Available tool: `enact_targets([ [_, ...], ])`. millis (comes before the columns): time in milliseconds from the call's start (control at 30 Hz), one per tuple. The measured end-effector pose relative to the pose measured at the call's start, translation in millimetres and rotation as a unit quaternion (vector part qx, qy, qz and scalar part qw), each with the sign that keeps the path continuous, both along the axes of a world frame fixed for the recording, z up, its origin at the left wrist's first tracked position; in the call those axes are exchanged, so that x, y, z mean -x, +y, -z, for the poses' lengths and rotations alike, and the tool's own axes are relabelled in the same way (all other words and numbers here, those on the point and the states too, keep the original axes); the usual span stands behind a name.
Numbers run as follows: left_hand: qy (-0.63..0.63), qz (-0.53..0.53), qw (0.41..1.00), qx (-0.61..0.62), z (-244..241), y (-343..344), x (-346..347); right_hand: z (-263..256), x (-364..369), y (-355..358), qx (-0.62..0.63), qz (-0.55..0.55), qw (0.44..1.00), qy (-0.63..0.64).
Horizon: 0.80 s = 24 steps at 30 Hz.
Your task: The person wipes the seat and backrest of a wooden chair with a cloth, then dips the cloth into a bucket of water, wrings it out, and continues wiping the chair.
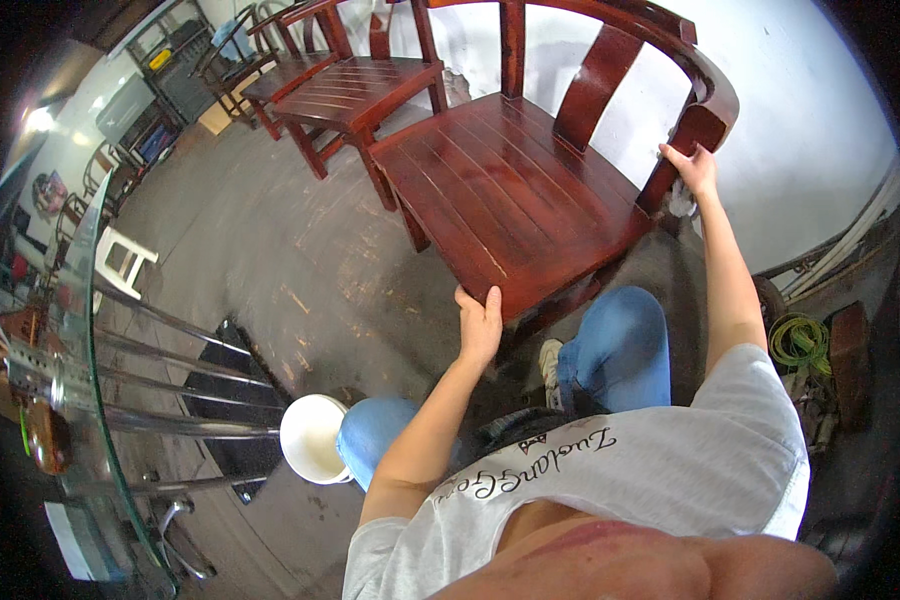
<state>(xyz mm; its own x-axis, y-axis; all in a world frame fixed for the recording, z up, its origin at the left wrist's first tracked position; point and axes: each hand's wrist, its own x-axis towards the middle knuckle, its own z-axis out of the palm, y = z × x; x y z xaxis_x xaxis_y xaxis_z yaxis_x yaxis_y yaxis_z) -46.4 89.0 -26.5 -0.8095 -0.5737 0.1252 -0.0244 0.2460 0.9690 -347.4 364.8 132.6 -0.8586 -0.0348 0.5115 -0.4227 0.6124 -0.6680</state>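
A reddish-brown wooden armchair (510,195) with a slatted seat, a curved top rail and a flat back splat faces me. My left hand (481,324) grips the front corner of its seat, thumb on top and fingers hidden underneath. Up at the chair's armrest (703,126), my right hand (694,171) holds on just below the scrolled end, beside the support post. Something white and crumpled, perhaps a cloth (681,201), shows under that hand; whether the hand holds it I cannot tell.
Beyond stands a matching chair (364,86), with more chairs behind it along the white wall (795,135). A white bucket (311,439) sits by my left knee. Left of it is a glass-topped table (109,420) with metal legs. A coiled green hose or cable (799,341) lies right.
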Motion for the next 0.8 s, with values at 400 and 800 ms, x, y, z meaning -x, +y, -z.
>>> enact_targets([
  [400, -0.022, 0.043, 0.999, -0.016, 9, 42, 79, 13, 94, 10, -0.071, 0.158, 0.985, -0.018],
  [800, -0.079, 0.155, 0.985, 0.016, -5, 32, 100, 70, -34, -29, 0.325, -0.051, 0.938, -0.111],
])
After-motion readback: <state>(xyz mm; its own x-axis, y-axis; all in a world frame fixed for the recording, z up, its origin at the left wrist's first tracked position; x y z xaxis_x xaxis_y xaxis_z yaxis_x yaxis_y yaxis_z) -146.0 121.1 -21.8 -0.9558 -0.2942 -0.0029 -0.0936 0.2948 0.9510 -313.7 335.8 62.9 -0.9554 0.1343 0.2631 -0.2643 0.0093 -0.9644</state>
